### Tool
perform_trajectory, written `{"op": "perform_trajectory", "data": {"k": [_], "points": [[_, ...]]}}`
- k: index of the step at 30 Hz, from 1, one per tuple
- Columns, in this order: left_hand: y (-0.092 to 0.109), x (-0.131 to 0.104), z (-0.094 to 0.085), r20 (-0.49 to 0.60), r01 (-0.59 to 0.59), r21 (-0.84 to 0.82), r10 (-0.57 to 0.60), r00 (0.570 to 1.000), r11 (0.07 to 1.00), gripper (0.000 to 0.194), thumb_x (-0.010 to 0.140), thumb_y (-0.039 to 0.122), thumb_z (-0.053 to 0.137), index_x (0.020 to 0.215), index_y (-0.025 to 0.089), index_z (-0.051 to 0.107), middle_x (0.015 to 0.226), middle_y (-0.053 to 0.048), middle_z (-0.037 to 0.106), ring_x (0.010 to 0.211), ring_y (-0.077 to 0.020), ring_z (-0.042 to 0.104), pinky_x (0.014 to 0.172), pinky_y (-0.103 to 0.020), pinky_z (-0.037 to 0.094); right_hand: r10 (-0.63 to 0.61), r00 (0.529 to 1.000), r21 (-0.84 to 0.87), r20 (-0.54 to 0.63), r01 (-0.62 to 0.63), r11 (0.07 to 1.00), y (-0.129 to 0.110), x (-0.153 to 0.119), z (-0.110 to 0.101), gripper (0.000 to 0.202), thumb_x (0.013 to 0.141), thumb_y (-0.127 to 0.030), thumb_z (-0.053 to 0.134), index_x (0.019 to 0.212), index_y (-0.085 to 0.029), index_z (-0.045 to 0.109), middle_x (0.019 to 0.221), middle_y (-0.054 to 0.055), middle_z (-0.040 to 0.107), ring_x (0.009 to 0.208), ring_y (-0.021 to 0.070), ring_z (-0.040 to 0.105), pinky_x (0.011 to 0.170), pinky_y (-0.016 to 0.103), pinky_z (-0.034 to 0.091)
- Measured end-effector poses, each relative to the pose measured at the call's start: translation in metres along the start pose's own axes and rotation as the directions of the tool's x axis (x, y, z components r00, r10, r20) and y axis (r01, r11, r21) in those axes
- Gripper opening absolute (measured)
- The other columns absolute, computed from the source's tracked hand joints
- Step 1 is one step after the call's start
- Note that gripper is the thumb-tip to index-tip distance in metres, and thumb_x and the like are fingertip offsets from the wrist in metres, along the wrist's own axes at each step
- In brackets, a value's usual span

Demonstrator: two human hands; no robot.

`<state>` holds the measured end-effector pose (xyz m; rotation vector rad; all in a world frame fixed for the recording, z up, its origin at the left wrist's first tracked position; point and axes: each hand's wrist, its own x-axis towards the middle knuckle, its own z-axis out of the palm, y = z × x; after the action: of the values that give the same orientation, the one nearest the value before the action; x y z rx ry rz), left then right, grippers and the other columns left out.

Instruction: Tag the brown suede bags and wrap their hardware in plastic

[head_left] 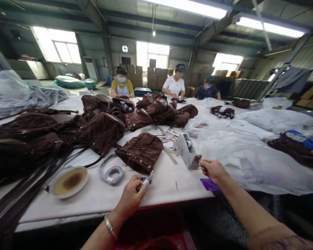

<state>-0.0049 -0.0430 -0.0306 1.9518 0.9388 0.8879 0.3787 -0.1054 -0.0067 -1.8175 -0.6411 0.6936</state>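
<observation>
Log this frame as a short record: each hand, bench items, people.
left_hand: the left hand holds a small grey bundle with a white part
right_hand: the right hand is at the front end of the tape dispenser, fingertips together; whether they grip tape is unclear
nearest_bag: brown drawstring bag, lying beyond the left hand
left_of_bag: grey coil, then a shallow dish with yellow-brown contents
below_right_hand: purple piece at the table edge
people: three across the table
</observation>
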Motion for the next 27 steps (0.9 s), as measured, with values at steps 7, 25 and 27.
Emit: {"op": "perform_trajectory", "data": {"k": [7, 25, 27], "points": [[0.001, -0.006, 0.001, -0.065, -0.021, 0.017, 0.022, 0.998, 1.000, 0.024, 0.091, 0.034, 0.058, 0.079, 0.017, 0.070, 0.101, -0.010, 0.064, 0.096, -0.0209, 0.062, 0.089, -0.035, 0.050, -0.050, 0.998, -0.283, 0.047, 0.061, 0.957, 0.000, -0.005, -0.001, 0.006, 0.058, -0.020, 0.068, 0.053, -0.017, 0.065, 0.044, 0.000, 0.054, 0.045, 0.0125, 0.046, 0.045, 0.025, 0.029], [-0.012, -0.020, 0.013, -0.189, -0.156, 0.087, 0.170, 0.967, 0.984, 0.007, 0.086, 0.015, 0.058, 0.081, 0.015, 0.062, 0.098, -0.011, 0.058, 0.099, -0.0228, 0.056, 0.091, -0.039, 0.052, 0.003, 0.836, 0.020, 0.549, -0.017, 1.000, -0.018, -0.155, 0.182, 0.038, 0.064, -0.051, 0.073, 0.058, -0.016, 0.059, 0.043, -0.005, 0.046, 0.041, 0.0065, 0.034, 0.041, 0.021, 0.022], [-0.013, -0.021, 0.014, -0.187, -0.177, 0.106, 0.195, 0.963, 0.978, 0.008, 0.086, 0.013, 0.056, 0.080, 0.016, 0.060, 0.097, -0.011, 0.057, 0.100, -0.0231, 0.056, 0.093, -0.040, 0.052, 0.035, 0.853, -0.021, 0.521, -0.029, 0.999, -0.017, -0.154, 0.183, 0.037, 0.063, -0.049, 0.074, 0.057, -0.016, 0.058, 0.042, -0.005, 0.047, 0.039, 0.0061, 0.034, 0.040, 0.020, 0.021]]}}
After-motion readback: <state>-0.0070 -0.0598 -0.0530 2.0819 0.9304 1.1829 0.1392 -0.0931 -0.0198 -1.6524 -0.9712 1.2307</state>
